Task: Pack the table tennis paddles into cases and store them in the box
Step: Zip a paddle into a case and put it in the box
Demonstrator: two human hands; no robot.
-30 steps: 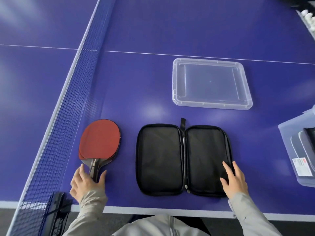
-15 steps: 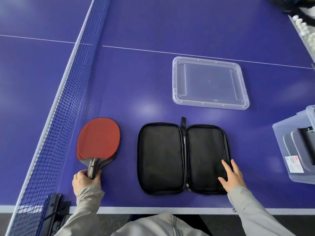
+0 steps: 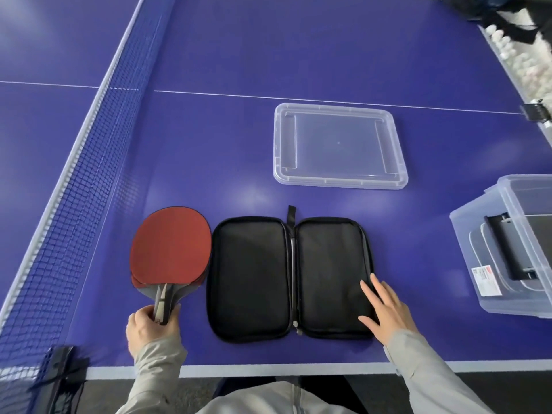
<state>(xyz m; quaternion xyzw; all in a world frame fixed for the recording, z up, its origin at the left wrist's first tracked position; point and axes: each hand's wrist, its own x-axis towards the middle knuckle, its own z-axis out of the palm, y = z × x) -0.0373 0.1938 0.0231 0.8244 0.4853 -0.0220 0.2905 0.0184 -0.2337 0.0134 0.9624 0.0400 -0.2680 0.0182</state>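
Two stacked red paddles lie on the blue table just left of a black case, which is unzipped and spread flat in two halves. My left hand grips the paddle handles at their near end. My right hand rests with straight fingers on the lower right corner of the case's right half. A clear plastic box stands at the right edge with dark cases inside.
A clear box lid lies flat beyond the case. The table's net runs along the left, with its clamp at the near left corner. White balls fill a tray at the far right. The table's near edge is close to my body.
My left hand has closed around the paddle handles, and the paddles have shifted slightly right toward the case. My right hand stays on the case.
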